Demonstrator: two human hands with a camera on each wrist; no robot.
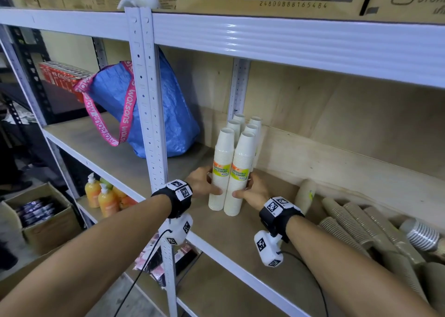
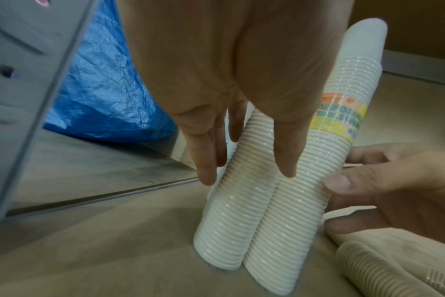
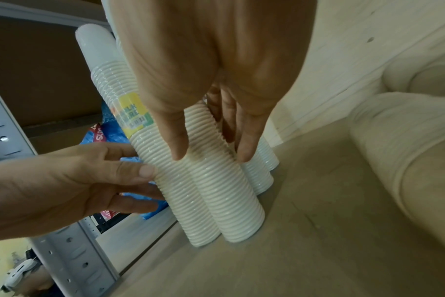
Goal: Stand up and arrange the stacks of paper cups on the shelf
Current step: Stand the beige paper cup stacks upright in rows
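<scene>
On the middle shelf board [image 1: 240,239], the left hand [image 1: 201,180] grips the front-left white cup stack [image 1: 220,169], thumb across its front and fingers curled behind. The right hand [image 1: 255,191] grips the front-right white cup stack [image 1: 240,174] likewise. Both stacks stand upright, touching each other, bases on the board, heading two short rows of upright white stacks [image 1: 248,126] running back to the rear upright. Judged step: squaring the front pair against the rows. Brown cup stacks [image 1: 346,222] lie on their sides to the right, not yet stood. Next move calls for freeing both hands without toppling, then raising a brown stack. A blue bag [image 1: 168,114] sits left.
</scene>
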